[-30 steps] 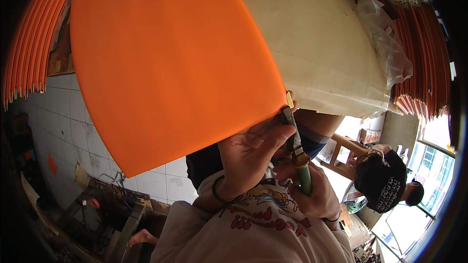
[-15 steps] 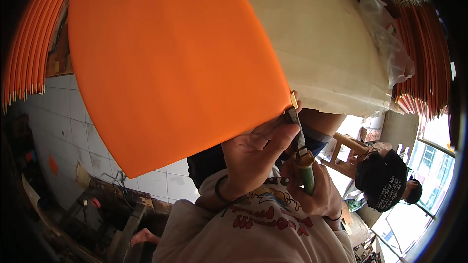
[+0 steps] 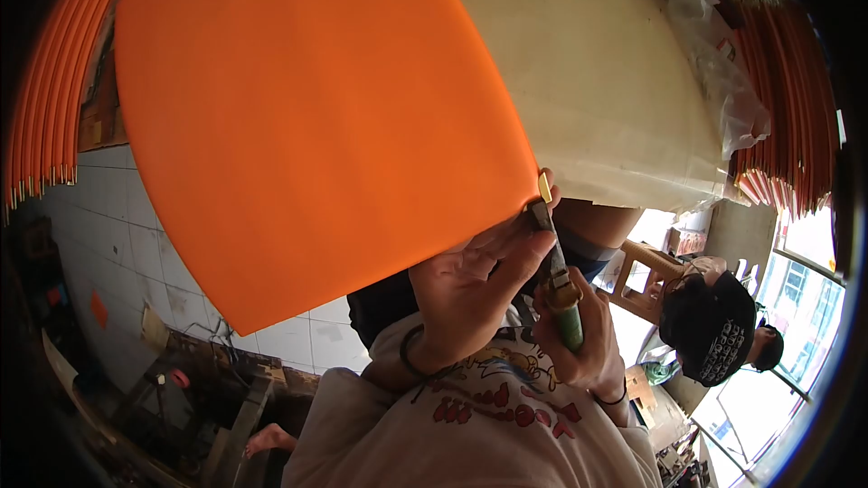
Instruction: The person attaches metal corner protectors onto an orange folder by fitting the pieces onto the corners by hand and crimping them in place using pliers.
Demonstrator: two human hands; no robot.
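A large orange sheet (image 3: 325,145), smooth and slightly bowed, spreads in front of me. My left hand (image 3: 475,280) grips its near right edge, with fingers beneath it and the thumb pressed along a blade. That blade belongs to a green-handled tool (image 3: 567,321) with a flat, dark metal end and a brass-coloured collar. My right hand (image 3: 588,343) is wrapped round the green handle. The blade's tip meets the sheet's corner, beside a small yellowish strip (image 3: 544,186) standing out from the edge. Fingers of the left hand show behind that strip.
A pale cream sheet (image 3: 597,81) covers the surface at right, with crumpled clear plastic (image 3: 719,81) on it. Orange strips hang at far left (image 3: 54,72) and far right (image 3: 787,99). Another person in a black cap (image 3: 710,330) is at right. A wooden stool (image 3: 637,280) stands nearby.
My right hand and the green handle have shifted slightly, with the handle turned a little. The blade tip stays at the sheet's corner. The left hand holds nearly the same place.
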